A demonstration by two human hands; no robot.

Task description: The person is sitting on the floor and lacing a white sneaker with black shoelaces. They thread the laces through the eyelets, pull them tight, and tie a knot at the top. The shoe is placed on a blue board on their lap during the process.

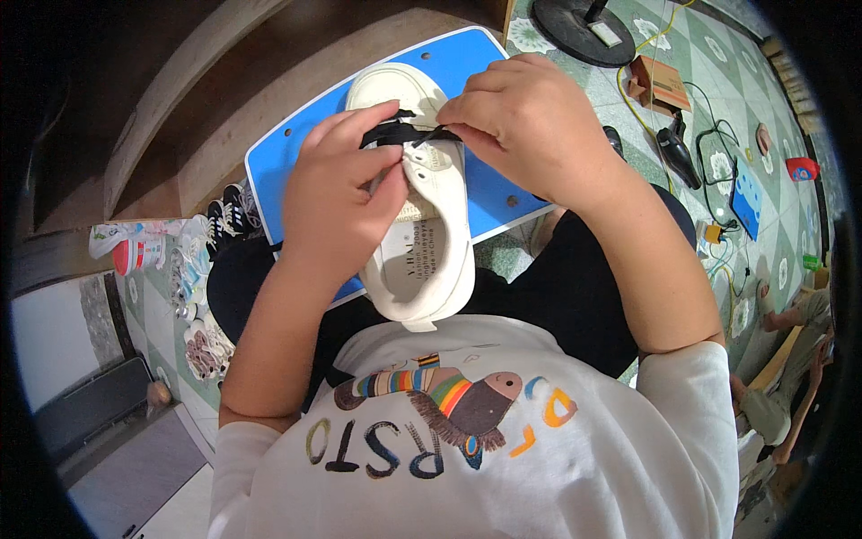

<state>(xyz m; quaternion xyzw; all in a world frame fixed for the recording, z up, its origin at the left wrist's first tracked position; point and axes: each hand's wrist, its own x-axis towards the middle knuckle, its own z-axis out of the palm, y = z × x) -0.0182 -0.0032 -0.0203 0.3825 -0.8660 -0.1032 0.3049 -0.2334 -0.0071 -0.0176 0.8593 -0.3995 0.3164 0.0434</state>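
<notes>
A white lace-up sneaker point(452, 249) lies on a blue board with a white rim point(498, 192), its toe pointing away from me and its heel towards my lap. A flat black shoelace point(390, 133) crosses the upper part of the opening. The two eyelets nearest the ankle on the right side show no lace. My left hand point(343, 182) grips the shoe's left side, its thumb by the eyelet edge. Between thumb and fingertips, my right hand point(522, 121) pinches the black lace just right of the shoe. The left eyelets are hidden behind my left hand.
Several other shoes point(225, 215) stand on the tiled floor at the left. A wooden shelf point(202, 87) borders the board. At the right are a round black base point(582, 34), a cardboard box point(660, 84), a black hair dryer point(679, 156), cables and another person point(774, 397).
</notes>
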